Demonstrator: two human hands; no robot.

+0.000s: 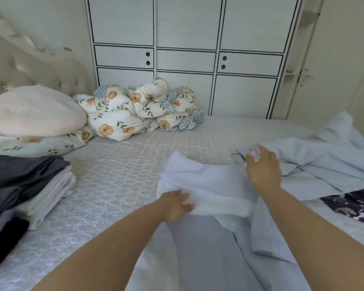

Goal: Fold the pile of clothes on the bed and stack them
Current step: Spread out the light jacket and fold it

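- Left hand [176, 205] is laid on the near left edge of a pale blue shirt [206, 185], its fingers [187, 204] curled over a bunched white fold, which is gripped there.
- Right hand [263, 171] is held over the shirt's far right side with the fingers spread and nearly straight; whether the cloth is touched or merely hovered over cannot be told, and nothing is clasped.
- The shirt is spread across the bed [122, 164] in front of the person, part of it raised in a loose hump between the two hands, the rest trailing toward the camera between the forearms.
- More pale blue clothes [324, 156] are heaped unfolded just beyond the right hand, toward the bed's right edge.
- A dark patterned piece [353, 204] is seen lying beside that heap, nearer the camera.
- A stack [36, 185] of folded clothes, dark on top and white beneath, is set at the bed's left side, well apart from the shirt.
- A floral duvet [139, 108] is bundled at the far side of the bed, with a pink pillow [34, 111] to its left against the headboard [29, 66].
- A white wardrobe [187, 49] is seen behind the bed.
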